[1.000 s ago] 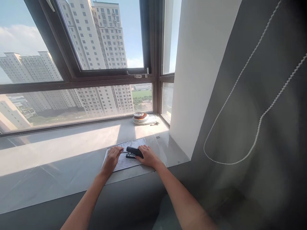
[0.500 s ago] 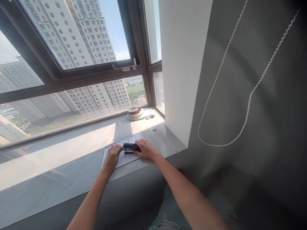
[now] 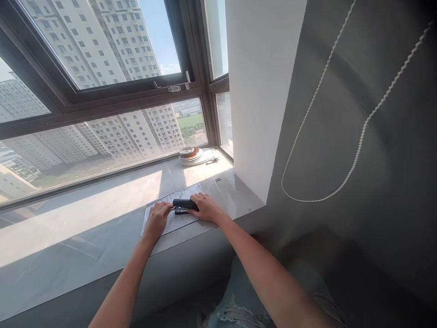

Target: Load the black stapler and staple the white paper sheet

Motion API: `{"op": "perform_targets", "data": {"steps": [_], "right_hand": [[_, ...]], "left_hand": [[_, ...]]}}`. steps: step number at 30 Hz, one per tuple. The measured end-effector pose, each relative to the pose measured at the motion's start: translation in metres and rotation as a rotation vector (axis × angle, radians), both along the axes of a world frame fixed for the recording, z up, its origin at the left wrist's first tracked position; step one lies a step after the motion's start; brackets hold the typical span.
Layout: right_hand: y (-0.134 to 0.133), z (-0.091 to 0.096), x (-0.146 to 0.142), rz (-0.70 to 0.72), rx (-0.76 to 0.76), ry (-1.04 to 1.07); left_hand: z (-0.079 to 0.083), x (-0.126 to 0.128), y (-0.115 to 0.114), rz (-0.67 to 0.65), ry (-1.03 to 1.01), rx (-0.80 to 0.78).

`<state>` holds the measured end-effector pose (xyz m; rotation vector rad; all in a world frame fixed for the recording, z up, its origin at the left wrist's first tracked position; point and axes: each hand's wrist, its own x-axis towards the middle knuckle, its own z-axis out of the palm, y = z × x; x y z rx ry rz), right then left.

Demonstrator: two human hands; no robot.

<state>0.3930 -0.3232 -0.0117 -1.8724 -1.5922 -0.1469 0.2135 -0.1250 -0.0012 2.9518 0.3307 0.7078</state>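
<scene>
On the windowsill [image 3: 85, 228] my left hand [image 3: 157, 219] lies open, palm down on the printed sheet [image 3: 177, 222]. Just right of it sits the black stapler [image 3: 184, 204], slim and low, lying across the sheet. My right hand [image 3: 205, 208] is wrapped around its right end. Stacked plates [image 3: 191, 156] sit far right.

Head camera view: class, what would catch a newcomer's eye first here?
The tall apartment towers fill the window at upper left. On the sunlit windowsill below, the right hand holds a black stapler over a printed sheet that the left hand presses flat. A white bead chain loops down the grey wall at right.
</scene>
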Motion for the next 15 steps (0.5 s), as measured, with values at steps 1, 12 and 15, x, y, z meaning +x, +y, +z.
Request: {"op": "perform_targets", "data": {"steps": [1,12,15], "right_hand": [[-0.0002,0.0002,0.0,0.0,0.001,-0.001],[-0.0013,0.0004,0.0009,0.006,-0.004,0.025],[-0.0017,0.0011,0.0009,0.007,-0.01,0.022]], "left_hand": [[-0.0004,0.0,0.0001,-0.005,-0.007,0.002],[0.0042,-0.0071,-0.0014,0.101,-0.095,-0.025],[0.0034,-0.0086,0.0,0.134,-0.148,-0.047]]}}
